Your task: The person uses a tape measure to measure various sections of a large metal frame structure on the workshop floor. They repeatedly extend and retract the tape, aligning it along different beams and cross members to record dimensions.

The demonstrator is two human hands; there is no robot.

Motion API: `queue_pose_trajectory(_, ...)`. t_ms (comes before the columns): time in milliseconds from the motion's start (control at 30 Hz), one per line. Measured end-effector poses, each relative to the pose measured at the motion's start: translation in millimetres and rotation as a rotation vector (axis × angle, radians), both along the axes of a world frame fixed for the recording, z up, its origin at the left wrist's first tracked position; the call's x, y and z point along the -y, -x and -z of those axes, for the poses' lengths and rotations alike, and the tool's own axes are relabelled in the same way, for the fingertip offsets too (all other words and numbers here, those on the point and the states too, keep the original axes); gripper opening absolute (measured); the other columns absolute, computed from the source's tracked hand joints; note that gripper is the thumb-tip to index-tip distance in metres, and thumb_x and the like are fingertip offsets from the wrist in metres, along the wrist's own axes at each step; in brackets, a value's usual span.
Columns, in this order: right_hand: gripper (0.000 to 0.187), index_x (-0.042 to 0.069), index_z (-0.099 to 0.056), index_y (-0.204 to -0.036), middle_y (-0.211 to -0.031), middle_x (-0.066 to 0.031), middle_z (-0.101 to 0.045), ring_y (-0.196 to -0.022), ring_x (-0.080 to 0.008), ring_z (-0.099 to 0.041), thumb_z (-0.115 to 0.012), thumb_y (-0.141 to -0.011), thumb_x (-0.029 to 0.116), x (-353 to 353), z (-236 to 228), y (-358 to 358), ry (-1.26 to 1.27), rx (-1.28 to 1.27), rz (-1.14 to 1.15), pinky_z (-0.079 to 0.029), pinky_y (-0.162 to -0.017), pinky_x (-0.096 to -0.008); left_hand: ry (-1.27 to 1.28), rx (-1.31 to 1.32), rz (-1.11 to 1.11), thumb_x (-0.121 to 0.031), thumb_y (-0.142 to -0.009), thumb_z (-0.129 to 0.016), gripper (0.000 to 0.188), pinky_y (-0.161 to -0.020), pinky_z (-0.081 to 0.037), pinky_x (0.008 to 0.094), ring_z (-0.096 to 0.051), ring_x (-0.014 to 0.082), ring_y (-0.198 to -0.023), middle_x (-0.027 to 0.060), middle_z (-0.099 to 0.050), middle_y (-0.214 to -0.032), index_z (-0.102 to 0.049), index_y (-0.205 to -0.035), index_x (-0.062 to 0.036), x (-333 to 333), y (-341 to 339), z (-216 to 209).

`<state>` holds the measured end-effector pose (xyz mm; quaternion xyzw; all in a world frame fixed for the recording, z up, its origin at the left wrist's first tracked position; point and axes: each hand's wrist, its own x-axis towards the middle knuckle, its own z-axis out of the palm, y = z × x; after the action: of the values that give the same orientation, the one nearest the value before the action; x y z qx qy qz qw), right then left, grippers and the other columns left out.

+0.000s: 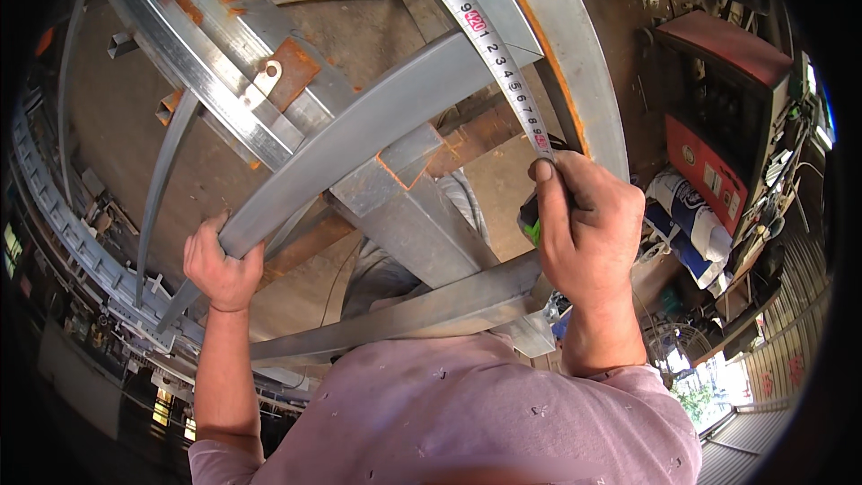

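My left hand (221,266) is wrapped round the lower-left part of a long grey steel tube (373,130). The tube runs slantwise up to the right and meets a wide grey steel beam (584,63) with a rust-coloured edge. In my right hand (594,220) is a tape measure (531,218) with a dark and green case, mostly hidden behind the fingers. Its white blade (494,58) stretches from the thumb up past the top edge, across the tube's far end.
Under the tube stands a grey box-section post (417,216) with a rusty joint. A shiny steel rail (202,63) and a rusty bracket (292,72) lie at the upper left. Another tube (404,310) crosses close to my chest. A red-and-black cabinet (718,117) stands at the right by white-and-blue sacks (687,220).
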<state>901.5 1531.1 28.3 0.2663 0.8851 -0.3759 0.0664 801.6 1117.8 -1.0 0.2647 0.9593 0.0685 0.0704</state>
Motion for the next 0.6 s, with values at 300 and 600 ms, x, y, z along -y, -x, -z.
queue_pose_trajectory(300,0.003,-0.001,-0.072,-0.091,-0.066,-0.0135,-0.061,-0.055,-0.024,-0.06,-0.071,-0.094,0.0,-2.6,-0.8,-2.2,0.023,0.006,-0.029,-0.046,-0.055,-0.0334,0.01,0.008,-0.012,-0.018,-0.073,-0.086,0.044,-0.079,-0.053,0.0469,-0.07,0.0408,-0.085,0.0156,-0.075,-0.101,-0.069,-0.11,-0.0037,0.2,-1.4,-1.1)
queue_pose_trajectory(600,0.004,0.003,-0.07,-0.089,-0.067,-0.0149,-0.063,-0.057,-0.0331,-0.064,-0.074,-0.09,0.003,-1.3,1.9,-1.7,0.061,0.021,0.014,-0.049,-0.055,-0.0391,0.018,0.015,-0.005,-0.018,-0.075,-0.084,0.042,-0.079,-0.053,0.0463,-0.071,0.0399,-0.086,0.0162,-0.076,-0.102,-0.069,-0.111,-0.0023,1.9,-1.1,0.4)
